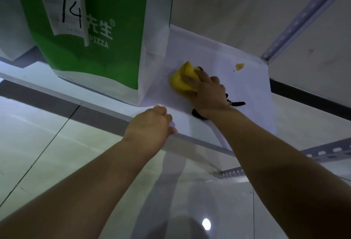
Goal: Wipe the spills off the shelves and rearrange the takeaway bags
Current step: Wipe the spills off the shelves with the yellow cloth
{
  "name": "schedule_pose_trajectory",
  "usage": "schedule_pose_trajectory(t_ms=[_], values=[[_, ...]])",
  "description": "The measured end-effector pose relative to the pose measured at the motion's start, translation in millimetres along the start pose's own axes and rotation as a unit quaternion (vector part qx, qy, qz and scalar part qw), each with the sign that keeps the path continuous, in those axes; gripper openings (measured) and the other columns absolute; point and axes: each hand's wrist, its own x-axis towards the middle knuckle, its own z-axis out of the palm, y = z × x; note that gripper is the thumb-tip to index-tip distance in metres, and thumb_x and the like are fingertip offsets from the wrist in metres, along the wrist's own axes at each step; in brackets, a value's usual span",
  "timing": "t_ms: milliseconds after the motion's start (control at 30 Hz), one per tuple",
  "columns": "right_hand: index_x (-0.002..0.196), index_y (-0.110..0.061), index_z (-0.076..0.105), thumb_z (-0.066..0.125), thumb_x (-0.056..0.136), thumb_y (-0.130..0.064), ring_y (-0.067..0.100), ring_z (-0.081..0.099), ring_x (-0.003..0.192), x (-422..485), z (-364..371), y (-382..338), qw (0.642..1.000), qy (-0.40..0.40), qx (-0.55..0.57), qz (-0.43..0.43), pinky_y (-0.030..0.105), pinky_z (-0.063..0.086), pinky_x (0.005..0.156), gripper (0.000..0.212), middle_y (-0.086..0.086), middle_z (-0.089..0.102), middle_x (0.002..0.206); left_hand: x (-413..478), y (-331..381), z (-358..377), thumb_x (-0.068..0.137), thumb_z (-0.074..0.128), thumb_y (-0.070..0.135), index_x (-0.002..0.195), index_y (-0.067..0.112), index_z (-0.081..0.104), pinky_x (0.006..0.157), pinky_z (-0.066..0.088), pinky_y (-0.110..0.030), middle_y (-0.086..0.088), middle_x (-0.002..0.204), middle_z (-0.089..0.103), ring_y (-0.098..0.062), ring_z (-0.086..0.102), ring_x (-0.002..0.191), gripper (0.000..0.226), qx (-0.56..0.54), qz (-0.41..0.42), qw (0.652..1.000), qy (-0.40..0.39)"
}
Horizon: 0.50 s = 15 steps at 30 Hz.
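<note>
I saw the right hand (208, 94) clutching a bunched yellow cloth (181, 79) and pressing it on the white shelf (250, 98), just beside the base of the green-and-white pizza takeaway bag (98, 58). The receipt (62, 5) on the bag was marked 14. The left hand (152, 122) had its fingers curled over the shelf's front edge. An orange spill (239, 66) sat near the back right corner, apart from the cloth.
</note>
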Motion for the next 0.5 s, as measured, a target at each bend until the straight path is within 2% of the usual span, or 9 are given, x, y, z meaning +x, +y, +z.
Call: schedule_pose_trajectory(t_ms=[67,133,200,267,367,433,500], values=[[0.134,-0.043,0.043,0.048,0.089,-0.031,0.036,0.037,0.117,-30,1,6,0.996,-0.003,0.041,-0.079,0.041,0.03,0.091,0.046,-0.001,0.029,0.151,0,-1,0,0.093,0.044,0.041,0.115,0.016,0.056,0.08,0.038,-0.029,-0.004,0.124,0.048,-0.022,0.052,0.111,0.036,0.0,0.0,1.0,-0.006],[0.131,-0.038,0.05,0.047,0.086,-0.032,0.038,0.042,0.113,-49,-2,18,0.992,-0.001,0.076,-0.103,0.043,0.034,0.088,0.045,0.002,0.036,0.148,0,-1,-1,0.093,0.045,0.041,0.115,0.016,0.057,0.083,0.04,-0.03,-0.004,0.125,0.047,-0.022,0.052,0.111,0.035,-0.003,-0.001,1.0,-0.01],[0.133,-0.042,0.045,0.051,0.087,-0.024,0.037,0.039,0.115,-47,-4,36,0.997,0.003,0.056,-0.044,0.044,0.035,0.091,0.05,-0.001,0.031,0.151,0,-1,-2,0.093,0.045,0.042,0.116,0.017,0.057,0.088,0.04,-0.032,-0.003,0.13,0.046,-0.021,0.051,0.114,0.036,-0.009,-0.002,1.0,-0.01],[0.138,-0.045,0.033,0.05,0.089,-0.023,0.036,0.034,0.119,-36,-6,53,0.997,-0.008,0.03,0.07,0.044,0.031,0.095,0.056,-0.002,0.023,0.153,-1,-1,-2,0.093,0.044,0.043,0.117,0.018,0.058,0.089,0.04,-0.031,-0.002,0.132,0.045,-0.02,0.05,0.116,0.037,-0.014,-0.002,1.0,-0.009],[0.14,-0.042,0.027,0.048,0.089,-0.021,0.038,0.035,0.115,-22,-8,52,0.984,0.005,0.02,0.175,0.045,0.029,0.092,0.058,0.004,0.025,0.148,-2,-3,-2,0.091,0.043,0.048,0.113,0.02,0.061,0.089,0.044,-0.032,-0.001,0.123,0.05,-0.02,0.05,0.112,0.04,0.0,0.01,1.0,0.012],[0.139,-0.041,0.028,0.048,0.089,-0.025,0.038,0.036,0.11,-30,-6,40,0.985,0.009,0.008,0.172,0.043,0.03,0.088,0.056,0.005,0.026,0.147,-3,-1,-3,0.088,0.042,0.055,0.104,0.018,0.063,0.083,0.046,-0.033,-0.002,0.109,0.053,-0.02,0.051,0.104,0.046,0.009,0.011,0.999,0.036],[0.139,-0.042,0.03,0.048,0.09,-0.034,0.037,0.037,0.11,-50,-2,33,0.994,0.02,0.003,0.106,0.042,0.032,0.085,0.053,0.004,0.026,0.149,-1,3,-5,0.085,0.044,0.06,0.099,0.014,0.064,0.077,0.045,-0.034,-0.005,0.102,0.053,-0.023,0.051,0.099,0.052,0.012,0.009,0.998,0.058]])
